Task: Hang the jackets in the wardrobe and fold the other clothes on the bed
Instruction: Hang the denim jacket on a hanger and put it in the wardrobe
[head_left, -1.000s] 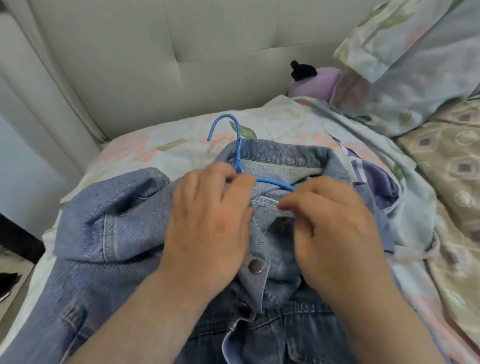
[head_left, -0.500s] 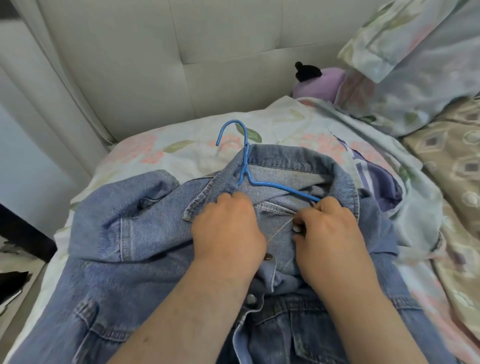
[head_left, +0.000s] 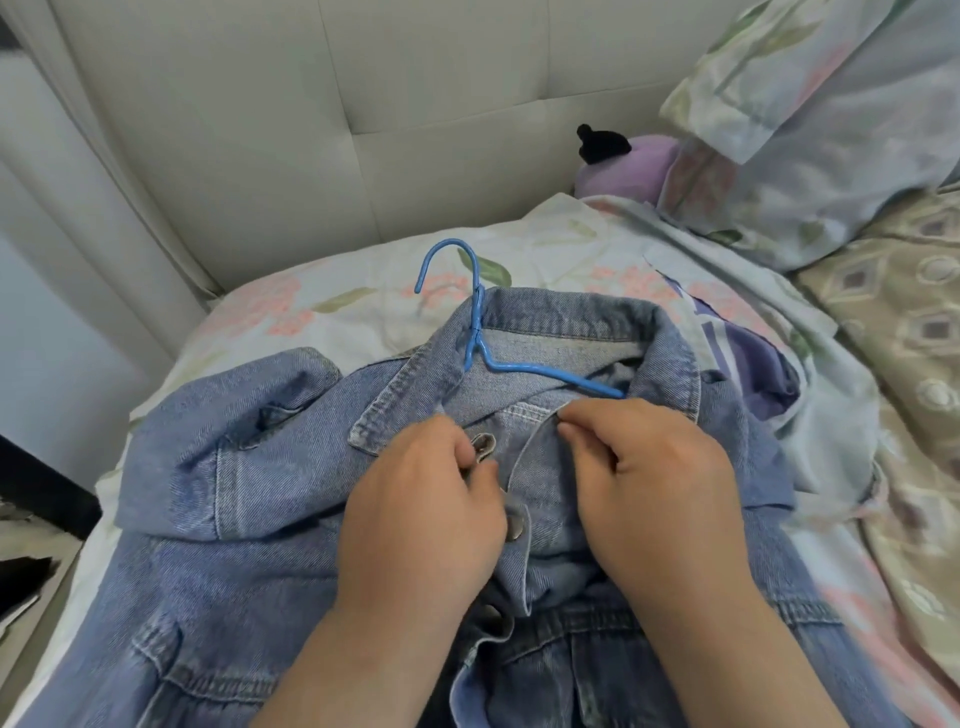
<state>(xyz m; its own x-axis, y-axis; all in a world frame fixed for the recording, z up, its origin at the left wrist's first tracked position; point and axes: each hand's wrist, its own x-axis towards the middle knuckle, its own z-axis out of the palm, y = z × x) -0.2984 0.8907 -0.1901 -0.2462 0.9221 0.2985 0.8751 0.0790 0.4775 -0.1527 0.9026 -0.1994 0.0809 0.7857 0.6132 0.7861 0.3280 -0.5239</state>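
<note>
Nearest to us, our two bare forearms reach forward over the denim jacket (head_left: 249, 499), which lies spread front-up on the bed. Our left hand (head_left: 421, 525) rests on the jacket's left front edge, fingers curled and pinching the placket right beside a metal button (head_left: 484, 443); a second metal button (head_left: 515, 529) shows just below that hand's knuckles. Our right hand (head_left: 660, 488) sits on the opposite front edge, thumb and forefinger pressed together on the fabric just under the collar seam. The two front edges lie close but not yet joined at the top button

Just beyond our fingers, the jacket's collar (head_left: 571, 317) stands open, and a blue wire hanger (head_left: 483, 353) sits inside it: one arm of the hanger runs across the neck opening toward our right hand, and its hook sticks out past the collar onto the floral bedsheet (head_left: 322, 312). To the right of the jacket lies a purple-and-white garment (head_left: 748, 353), partly under a pale floral cover, and further right a beige patterned blanket (head_left: 914, 332)

Beyond the jacket, a purple plush toy with a black tip (head_left: 623, 166) rests against the padded cream headboard (head_left: 311, 130), beside a floral pillow (head_left: 831, 119)
</note>
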